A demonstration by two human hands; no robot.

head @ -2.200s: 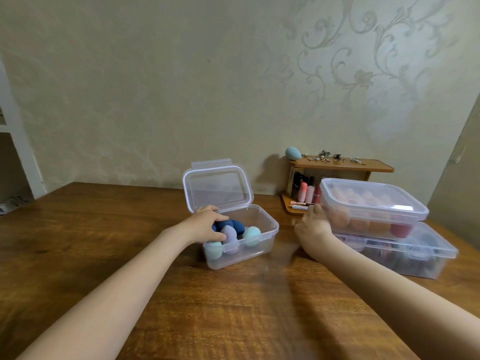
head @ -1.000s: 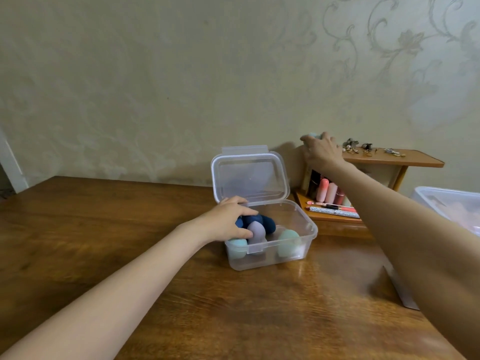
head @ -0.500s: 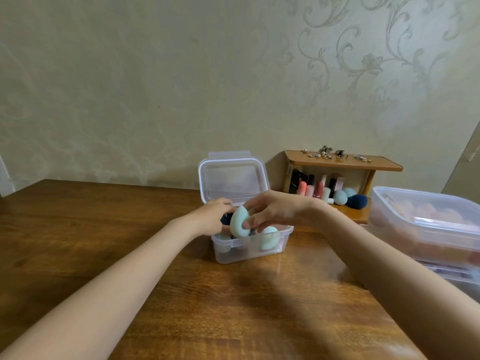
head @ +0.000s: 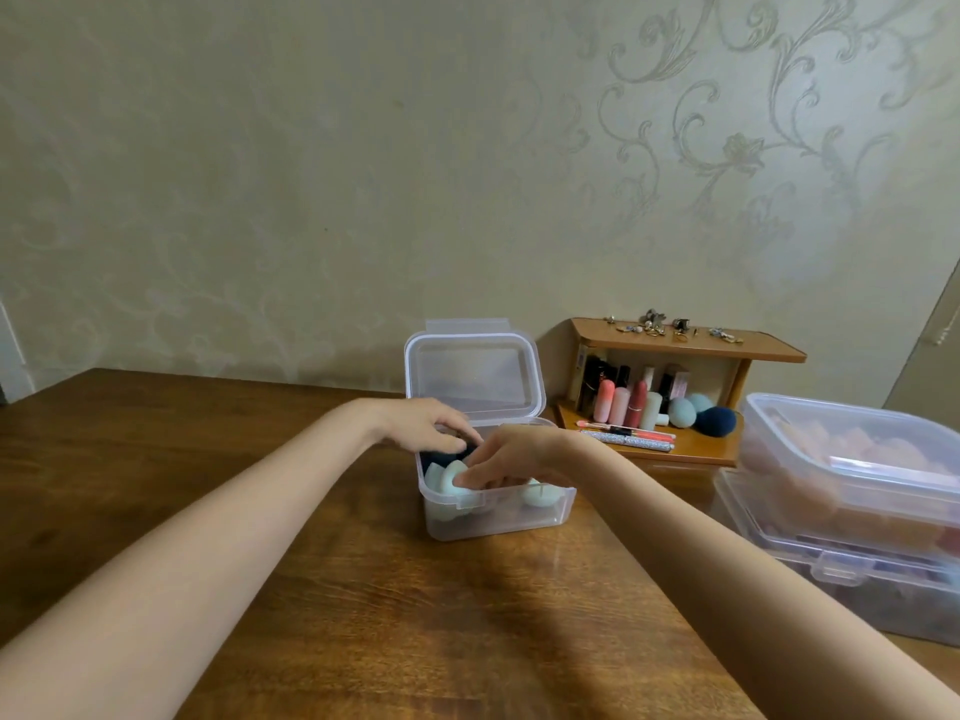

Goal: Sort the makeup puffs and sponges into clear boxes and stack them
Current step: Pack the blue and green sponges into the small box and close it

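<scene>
A small clear box (head: 493, 522) stands on the wooden table with its lid (head: 475, 374) hinged upright at the back. It holds pale teal and dark blue sponges. My right hand (head: 514, 457) reaches in from the right and holds a teal sponge (head: 451, 478) low at the box's front left corner. My left hand (head: 431, 426) rests on the back left rim, fingers relaxed over the dark sponges. On the wooden shelf's lower board lie a teal sponge (head: 681, 412) and a dark blue sponge (head: 717, 420).
Two large closed clear boxes are stacked at the right: the upper box (head: 852, 459) holds peach puffs, the lower box (head: 857, 579) darker ones. The wooden shelf (head: 691, 343) by the wall carries lipsticks, brushes and small jewellery. Bare table (head: 208, 433) spreads to the left and front.
My right hand left the stacked boxes, took a teal sponge off the shelf top and has lowered it into the small box. My left hand stayed at the box.
</scene>
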